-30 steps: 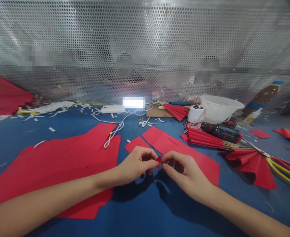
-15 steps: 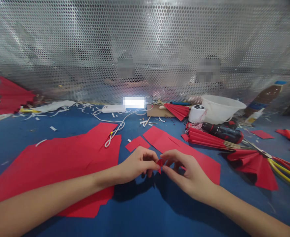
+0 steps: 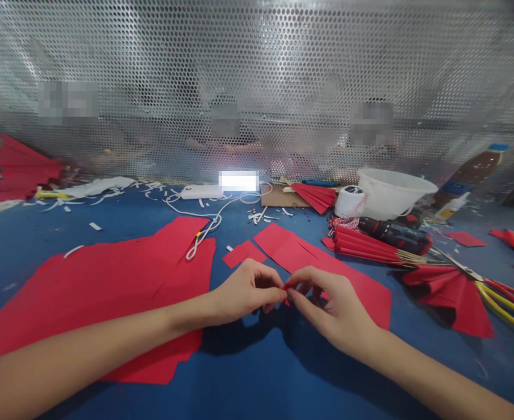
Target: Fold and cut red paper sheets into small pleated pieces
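Between my fingertips is a small piece of red paper (image 3: pixel 287 301), mostly covered by the fingers. My left hand (image 3: pixel 251 291) pinches it from the left, thumb against forefinger. From the right, my right hand (image 3: pixel 327 297) pinches the same piece, and the fingertips of both hands nearly meet. Both hands are held above the blue table (image 3: pixel 248 379), casting shadows on it. Large red paper sheets (image 3: pixel 121 286) lie beneath my left forearm. Behind my right hand is another red sheet (image 3: pixel 348 280), and a small red paper square (image 3: pixel 244 254) lies just beyond my left hand.
At the right are scissors (image 3: pixel 473 272) with yellow handles, a pleated red paper fan (image 3: pixel 458 297), folded fans on sticks (image 3: pixel 366 245), a black power drill (image 3: pixel 397 233), a white tub (image 3: pixel 394 189) and a brown bottle (image 3: pixel 471 175). A white cable (image 3: pixel 215 221) crosses the sheets. Perforated metal (image 3: pixel 257 76) stands behind.
My fingertips have drawn closer together over the small red paper, which now shows less between them. My left thumb has shifted slightly right. The things on the table stay put.
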`<state>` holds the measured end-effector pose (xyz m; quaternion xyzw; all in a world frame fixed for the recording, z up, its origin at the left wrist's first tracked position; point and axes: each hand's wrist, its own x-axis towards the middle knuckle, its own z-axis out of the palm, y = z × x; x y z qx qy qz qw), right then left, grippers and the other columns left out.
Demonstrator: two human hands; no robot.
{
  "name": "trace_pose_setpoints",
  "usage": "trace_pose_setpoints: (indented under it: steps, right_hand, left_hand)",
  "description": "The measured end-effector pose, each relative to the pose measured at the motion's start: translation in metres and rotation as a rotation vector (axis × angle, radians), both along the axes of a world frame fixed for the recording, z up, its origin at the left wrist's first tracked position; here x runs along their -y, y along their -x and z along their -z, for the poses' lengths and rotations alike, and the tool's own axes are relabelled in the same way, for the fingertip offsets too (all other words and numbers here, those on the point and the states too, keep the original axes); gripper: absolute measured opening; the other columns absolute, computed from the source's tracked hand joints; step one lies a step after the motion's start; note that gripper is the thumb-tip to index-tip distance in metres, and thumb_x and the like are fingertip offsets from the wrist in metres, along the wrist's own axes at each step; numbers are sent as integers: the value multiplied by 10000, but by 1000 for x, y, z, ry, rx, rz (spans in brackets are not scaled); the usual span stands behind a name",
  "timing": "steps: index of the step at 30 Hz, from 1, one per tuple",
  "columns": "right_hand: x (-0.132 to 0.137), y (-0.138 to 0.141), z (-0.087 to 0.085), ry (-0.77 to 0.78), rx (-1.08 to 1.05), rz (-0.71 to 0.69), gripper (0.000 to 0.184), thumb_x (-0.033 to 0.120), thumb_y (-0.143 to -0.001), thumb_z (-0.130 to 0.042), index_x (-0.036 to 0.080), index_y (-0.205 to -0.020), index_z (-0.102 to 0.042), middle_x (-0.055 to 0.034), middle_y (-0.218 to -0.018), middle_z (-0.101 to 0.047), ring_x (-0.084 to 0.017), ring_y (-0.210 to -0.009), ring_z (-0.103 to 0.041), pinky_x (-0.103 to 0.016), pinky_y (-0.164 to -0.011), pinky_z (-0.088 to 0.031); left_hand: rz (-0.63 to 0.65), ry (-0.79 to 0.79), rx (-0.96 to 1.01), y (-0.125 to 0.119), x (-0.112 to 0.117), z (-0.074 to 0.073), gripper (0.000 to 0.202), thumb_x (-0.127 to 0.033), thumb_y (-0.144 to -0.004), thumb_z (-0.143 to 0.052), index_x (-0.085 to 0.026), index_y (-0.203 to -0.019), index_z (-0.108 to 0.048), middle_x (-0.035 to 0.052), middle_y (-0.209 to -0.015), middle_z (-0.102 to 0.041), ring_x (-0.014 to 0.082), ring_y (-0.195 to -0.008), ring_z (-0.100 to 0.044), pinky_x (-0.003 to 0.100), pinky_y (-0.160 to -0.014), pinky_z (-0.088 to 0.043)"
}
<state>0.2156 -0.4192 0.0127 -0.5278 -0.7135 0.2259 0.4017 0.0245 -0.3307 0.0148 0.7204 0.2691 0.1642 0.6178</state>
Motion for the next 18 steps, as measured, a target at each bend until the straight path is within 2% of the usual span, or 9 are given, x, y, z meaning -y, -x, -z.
trace_pose_setpoints:
  steps: [5,9,15,18]
  right_hand:
    - [-1,-2,7,-129,44,-11,71,177,-921,-621,220,-949,-670,10,-794,-708,-115,-664,-644,-197,-560,-455]
    - [-2,-7,11,-232,157,-67,148,132,-935,-579,231,-996,-670,-7,-890,-719,-114,-672,-642,-224,-595,-451]
    - [-3,-9,11,-277,239,-107,189,118,-945,-573,247,-1025,-686,-20,-974,-726,-133,-757,-674,-242,-672,-475]
    - [-2,-7,7,-222,138,-113,159,131,-935,-586,234,-986,-696,-30,-977,-722,-135,-760,-665,-238,-664,-475]
  left_hand:
    - [5,-6,-1,1,0,-1,139,-220,-845,-666,-120,-771,-727,-27,-564,-589,82,-531,-524,187,-507,-373]
    - [-1,-7,-9,1,1,-3,147,-228,-846,-661,-121,-762,-715,-25,-556,-585,84,-524,-507,196,-509,-362]
    - [-17,3,-23,1,4,-5,155,-247,-860,-634,-127,-774,-681,-16,-589,-588,101,-551,-528,208,-517,-361]
    - [-12,-33,-25,1,5,-4,142,-239,-867,-620,-131,-789,-668,-16,-617,-591,104,-567,-537,209,-532,-377]
